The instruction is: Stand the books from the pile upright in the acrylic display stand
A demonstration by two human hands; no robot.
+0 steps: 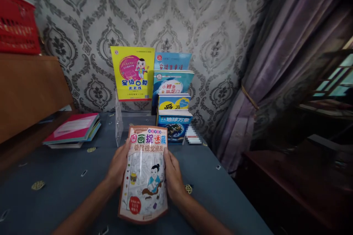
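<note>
Both my hands grip a picture book (145, 176) with a pinkish-brown border, colourful Chinese title and a drawn figure in blue. My left hand (118, 165) is closed on its left edge, and my right hand (173, 174) on its right edge. The book is held face up, a little bent, in front of a clear tiered book stand (118, 125). On the stand's upper left leans a yellow workbook (132, 73). Its right side holds a stepped row: a light-blue book (172, 60), a teal book (173, 80), a yellow-and-blue book (173, 102) and a dark-blue globe book (172, 128).
A stack of books (74, 128) with a pink cover lies left on the dark blue tablecloth (220, 205). A red basket (18, 25) rests on a brown wooden headboard-like panel (30, 91). Purple curtains (248, 84) hang at right beside dark red furniture (298, 176). Patterned wallpaper (217, 44) is behind.
</note>
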